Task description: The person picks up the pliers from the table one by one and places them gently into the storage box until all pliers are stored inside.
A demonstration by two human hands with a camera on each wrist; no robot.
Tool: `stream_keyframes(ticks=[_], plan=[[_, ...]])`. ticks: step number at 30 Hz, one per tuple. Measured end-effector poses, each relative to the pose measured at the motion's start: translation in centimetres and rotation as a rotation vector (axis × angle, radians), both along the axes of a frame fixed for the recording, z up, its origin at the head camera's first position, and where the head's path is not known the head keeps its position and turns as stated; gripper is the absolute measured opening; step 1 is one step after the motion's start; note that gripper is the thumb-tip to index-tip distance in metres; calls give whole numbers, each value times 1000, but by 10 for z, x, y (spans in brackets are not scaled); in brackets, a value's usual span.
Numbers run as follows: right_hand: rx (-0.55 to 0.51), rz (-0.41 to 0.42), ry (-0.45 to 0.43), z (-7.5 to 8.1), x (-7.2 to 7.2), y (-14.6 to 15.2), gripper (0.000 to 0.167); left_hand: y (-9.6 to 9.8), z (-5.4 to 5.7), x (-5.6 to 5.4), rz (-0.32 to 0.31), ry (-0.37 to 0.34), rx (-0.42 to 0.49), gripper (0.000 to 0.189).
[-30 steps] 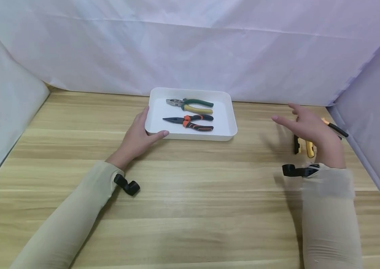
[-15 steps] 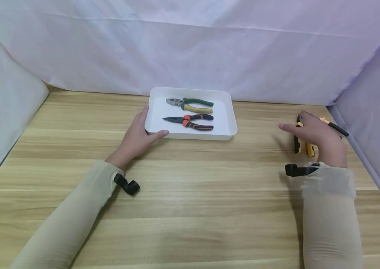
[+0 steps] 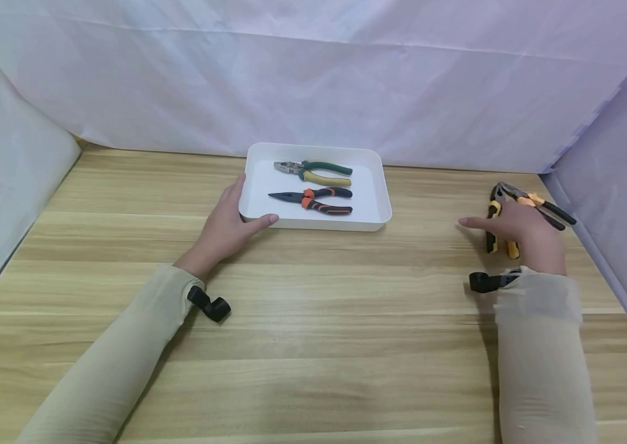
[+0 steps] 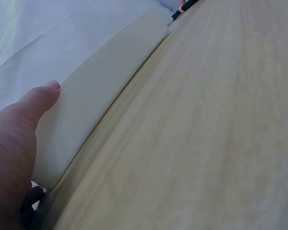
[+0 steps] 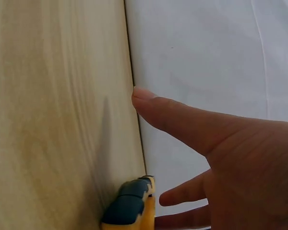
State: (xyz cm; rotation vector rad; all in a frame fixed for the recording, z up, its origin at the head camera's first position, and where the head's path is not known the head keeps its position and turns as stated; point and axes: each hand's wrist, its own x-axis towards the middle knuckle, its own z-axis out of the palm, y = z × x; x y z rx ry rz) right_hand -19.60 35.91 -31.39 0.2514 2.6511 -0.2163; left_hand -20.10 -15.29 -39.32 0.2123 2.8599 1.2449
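My left hand (image 3: 226,223) holds the near left corner of a white tray (image 3: 324,226), thumb along its front wall and fingers at its left side. In the left wrist view the thumb lies against the tray wall (image 4: 105,72). My right hand (image 3: 527,231) is low over pliers with black-and-yellow handles (image 3: 492,240), its thumb stretched out to the left, apart from them. Some fingers are hidden behind the hand. Beside it lie pliers with orange-and-black handles (image 3: 555,213). In the right wrist view a black-and-yellow handle (image 5: 127,208) appears below the straight thumb.
Inside the tray are combination pliers with green and yellow handles (image 3: 327,180) and long-nose pliers with black and orange handles (image 3: 330,209). The wooden table (image 3: 313,320) is bordered by a white cloth at the back (image 3: 313,86) and side cloths left and right.
My right hand has come down and slightly toward me onto the pliers at the right, uncovering their heads. The left hand stays at the tray corner.
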Motion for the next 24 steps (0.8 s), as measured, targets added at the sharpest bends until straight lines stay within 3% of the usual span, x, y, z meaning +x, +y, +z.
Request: stream_keyframes(ticks=[3, 6, 13, 24], plan=[[-11, -43, 0, -5, 0, 1, 91, 0, 0, 0, 0, -2, 0, 114], [-23, -89, 10, -8, 0, 1, 80, 0, 0, 0, 1, -3, 2, 114], [19, -162, 17, -10, -1, 2, 85, -1, -1, 0, 1, -9, 8, 114], [46, -164, -8, -9, 1, 9, 83, 0, 0, 0, 4, -9, 4, 114]])
